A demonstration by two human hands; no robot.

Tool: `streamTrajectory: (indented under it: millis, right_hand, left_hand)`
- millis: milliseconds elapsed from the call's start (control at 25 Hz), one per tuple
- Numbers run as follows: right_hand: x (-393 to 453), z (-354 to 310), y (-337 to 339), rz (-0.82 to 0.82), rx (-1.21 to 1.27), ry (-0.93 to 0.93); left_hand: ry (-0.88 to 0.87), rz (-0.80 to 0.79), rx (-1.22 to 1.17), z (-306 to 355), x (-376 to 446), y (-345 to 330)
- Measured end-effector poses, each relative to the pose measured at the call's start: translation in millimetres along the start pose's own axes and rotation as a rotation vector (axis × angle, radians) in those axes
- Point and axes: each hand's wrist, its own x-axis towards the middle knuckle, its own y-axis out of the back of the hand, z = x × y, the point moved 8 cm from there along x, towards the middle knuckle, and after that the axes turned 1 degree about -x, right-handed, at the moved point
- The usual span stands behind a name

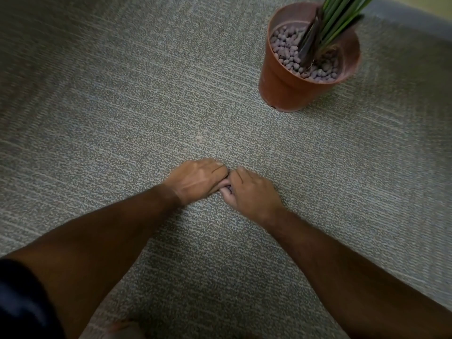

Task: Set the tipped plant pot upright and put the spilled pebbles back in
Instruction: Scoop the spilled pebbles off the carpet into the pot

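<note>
Both hands down on the carpet (146, 113), knuckles up, meeting fingertip to fingertip. Left hand (199, 179) cupped palm-down, fingers curved over toward the right hand (249, 190), which mirrors it with fingers curled inward and thumb tucked below. Just visible in the gap between the two palms, something small and purplish, hard to make out, most likely gathered pebbles; cannot tell for certain which hand carries them or how many. Cupped together rather than spread flat, closing around whatever lies between.

Well beyond the right hand, up and to its outer side, the plant pot (288, 86): terracotta-coloured, standing upright on its base, not touching either hand. Inside, a layer of rounded greyish-purple pebbles (286, 50) reaching partway up the wall, with green stalks (340, 15) and a darker leaf rising from the middle and running out of the top of the view.

No loose pebbles clearly seen on the carpet around the hands; a faint pale speck just ahead of the fingertips, too blurred to identify. Near the left forearm, at the lower corner, a dark sleeve (22, 302).
</note>
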Motion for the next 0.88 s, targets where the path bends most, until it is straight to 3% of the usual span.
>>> streamTrajectory:
  millis: [280,600,760,880]
  right_hand:
    - [-0.8,-0.9,6.0,-0.008,0.017,0.012]
    - [6.6,4.9,-1.2,-0.274,0.099,0.03]
    - [9.1,13.3,11.0,-0.219,0.113,-0.045]
    - [8.2,31.9,20.1,-0.162,0.357,-0.342]
  left_hand:
    - [-0.094,-0.044,-0.057,1.3,11.7,7.0]
    - [-0.1,-0.065,-0.067,-0.4,10.5,6.7]
    - [0.184,-0.069,-0.246,-18.3,8.8,10.5]
    - [0.592,0.074,-0.477,-36.4,7.8,22.4]
